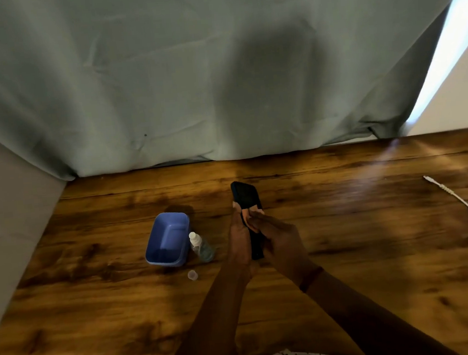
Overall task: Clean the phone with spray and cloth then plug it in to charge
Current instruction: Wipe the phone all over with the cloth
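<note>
I hold a black phone (245, 195) up above the middle of the wooden table (346, 223), top end pointing away from me. My left hand (239, 241) grips its lower left edge. My right hand (280, 244) presses a dark cloth (256, 246) against the phone's lower part, and the cloth hangs down between my hands. A small clear spray bottle (200, 245) with a white nozzle stands to the left, apart from my hands. Its clear cap (192, 275) lies on the table in front of it. A white charging cable (464, 206) runs along the table's right side, plug end free.
A blue plastic tub (167, 241) sits just left of the spray bottle. A grey-green curtain (189, 81) hangs behind the table's far edge. A pale wall (6, 199) borders the table on the left.
</note>
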